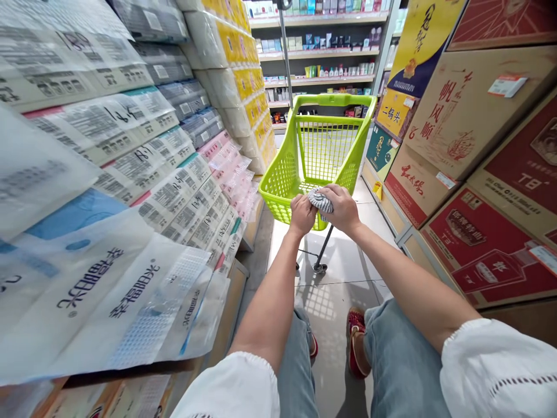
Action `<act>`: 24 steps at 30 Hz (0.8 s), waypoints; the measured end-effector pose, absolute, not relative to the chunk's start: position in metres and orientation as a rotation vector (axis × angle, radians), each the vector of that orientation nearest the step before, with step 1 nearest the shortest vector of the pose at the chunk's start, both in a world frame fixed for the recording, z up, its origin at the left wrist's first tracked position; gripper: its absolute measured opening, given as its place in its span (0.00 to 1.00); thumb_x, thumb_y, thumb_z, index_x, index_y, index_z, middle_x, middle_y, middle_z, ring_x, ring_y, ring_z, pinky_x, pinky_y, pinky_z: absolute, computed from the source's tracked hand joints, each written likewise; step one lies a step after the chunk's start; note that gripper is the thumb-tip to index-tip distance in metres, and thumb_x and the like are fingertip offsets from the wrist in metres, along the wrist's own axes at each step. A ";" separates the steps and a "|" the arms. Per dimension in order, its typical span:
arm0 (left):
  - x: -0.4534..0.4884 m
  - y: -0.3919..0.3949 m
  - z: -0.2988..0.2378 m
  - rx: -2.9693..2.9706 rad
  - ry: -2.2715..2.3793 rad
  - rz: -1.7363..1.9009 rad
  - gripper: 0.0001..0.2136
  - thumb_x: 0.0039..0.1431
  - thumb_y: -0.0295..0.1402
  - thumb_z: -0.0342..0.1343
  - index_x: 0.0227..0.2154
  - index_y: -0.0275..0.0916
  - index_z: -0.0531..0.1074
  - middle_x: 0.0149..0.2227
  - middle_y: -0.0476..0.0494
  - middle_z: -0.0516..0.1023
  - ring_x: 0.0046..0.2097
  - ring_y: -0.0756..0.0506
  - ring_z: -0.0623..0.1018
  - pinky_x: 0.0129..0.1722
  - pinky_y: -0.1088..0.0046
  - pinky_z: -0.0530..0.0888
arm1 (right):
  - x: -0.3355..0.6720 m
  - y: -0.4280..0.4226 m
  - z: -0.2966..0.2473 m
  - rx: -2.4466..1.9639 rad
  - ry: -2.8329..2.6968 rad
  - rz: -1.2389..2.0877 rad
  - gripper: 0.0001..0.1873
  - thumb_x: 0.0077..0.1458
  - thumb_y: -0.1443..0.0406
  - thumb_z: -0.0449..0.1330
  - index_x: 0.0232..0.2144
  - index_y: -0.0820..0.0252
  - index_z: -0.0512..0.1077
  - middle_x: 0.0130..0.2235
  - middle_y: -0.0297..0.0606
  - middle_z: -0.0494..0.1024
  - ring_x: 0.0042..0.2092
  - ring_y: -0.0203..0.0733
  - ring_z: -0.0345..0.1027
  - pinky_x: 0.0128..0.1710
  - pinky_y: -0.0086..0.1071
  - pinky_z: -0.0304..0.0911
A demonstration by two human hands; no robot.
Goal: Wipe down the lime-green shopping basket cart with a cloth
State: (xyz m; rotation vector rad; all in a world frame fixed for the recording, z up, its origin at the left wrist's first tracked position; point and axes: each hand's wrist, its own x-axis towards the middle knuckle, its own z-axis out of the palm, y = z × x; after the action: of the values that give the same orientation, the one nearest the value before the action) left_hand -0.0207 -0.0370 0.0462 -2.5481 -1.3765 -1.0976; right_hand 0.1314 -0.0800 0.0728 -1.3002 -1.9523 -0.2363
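Observation:
In front of me stands a lime-green plastic shopping cart (272, 203) with perforated sides, its basket holding no goods that I can see. My left hand (303, 213) is closed at the near rim of the basket, its fingers curled over the edge. Beside it, my right hand (343, 206) presses a bunched grey-and-white striped cloth (321, 200) against the same rim. The cloth lies between the two hands, and part of it hangs below the right fingers. Both arms are stretched forward.
Stacked packs of paper goods (134, 290) line the left side, with yellow-and-white packs (235, 96) beyond. Printed cartons (474, 249) are piled on the right. Shelves of small boxes and bottles (326, 55) stand behind the cart. Pale tiled floor (331, 296) runs down the narrow aisle.

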 end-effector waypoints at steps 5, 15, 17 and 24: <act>-0.027 -0.046 0.056 -2.564 -1.315 -1.059 0.13 0.66 0.35 0.43 0.33 0.40 0.72 0.38 0.43 0.77 0.42 0.44 0.72 0.48 0.65 0.65 | 0.135 -0.070 0.078 -1.336 -1.996 -0.301 0.18 0.55 0.59 0.58 0.48 0.52 0.71 0.53 0.38 0.71 0.49 0.49 0.62 0.44 0.37 0.63; -0.022 -0.044 0.049 -2.523 -1.368 -1.126 0.13 0.67 0.35 0.41 0.32 0.41 0.70 0.36 0.45 0.76 0.44 0.46 0.72 0.58 0.64 0.60 | 0.136 -0.058 0.066 -1.338 -1.773 -0.291 0.19 0.55 0.60 0.57 0.49 0.56 0.70 0.51 0.43 0.70 0.49 0.50 0.63 0.49 0.42 0.61; -0.025 -0.040 0.047 -2.527 -1.363 -1.119 0.12 0.66 0.34 0.43 0.34 0.40 0.70 0.37 0.44 0.76 0.45 0.45 0.71 0.57 0.64 0.62 | 0.130 -0.066 0.062 -1.294 -1.862 -0.267 0.19 0.54 0.61 0.58 0.49 0.55 0.70 0.52 0.43 0.70 0.49 0.49 0.63 0.50 0.41 0.61; -0.031 -0.044 0.060 -2.540 -1.341 -1.018 0.15 0.67 0.35 0.40 0.30 0.41 0.70 0.35 0.44 0.75 0.42 0.44 0.71 0.54 0.63 0.63 | 0.148 -0.069 0.046 -1.256 -1.723 -0.235 0.20 0.56 0.59 0.56 0.51 0.57 0.66 0.52 0.47 0.65 0.54 0.51 0.60 0.55 0.45 0.59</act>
State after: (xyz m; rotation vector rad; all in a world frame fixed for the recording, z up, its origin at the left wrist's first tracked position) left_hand -0.0307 -0.0442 0.0601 -2.5396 -1.3415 -1.0175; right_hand 0.1480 -0.0691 0.0463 -1.2564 -1.7226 -0.2346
